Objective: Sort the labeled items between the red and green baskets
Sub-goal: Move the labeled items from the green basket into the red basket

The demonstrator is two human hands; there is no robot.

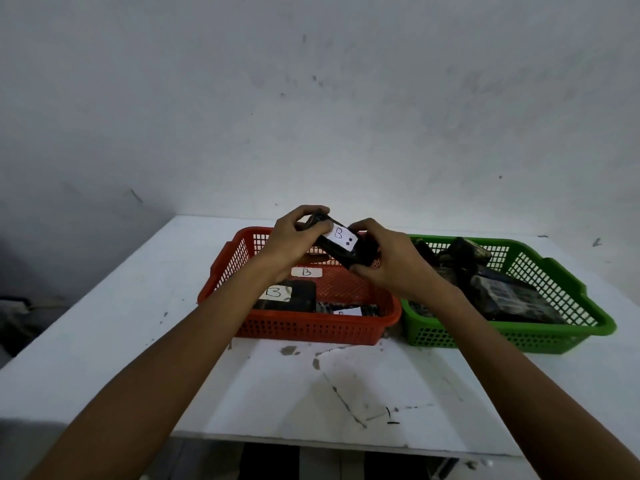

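Note:
A black item with a white label marked "B" [341,242] is held in the air above the back of the red basket [304,329]. My left hand [294,235] grips its left end and my right hand [382,261] grips its right end. Inside the red basket lie a white "B" label [306,272], a black item labeled "B" [287,295] and another labeled dark item [348,310] at the front. The green basket [540,336] stands right beside it and holds several dark items [498,292].
Both baskets sit on a white table [104,327] with scuffs and dark marks near its front edge. A pale wall rises directly behind the table. Dark floor and clutter show beyond the table's left edge.

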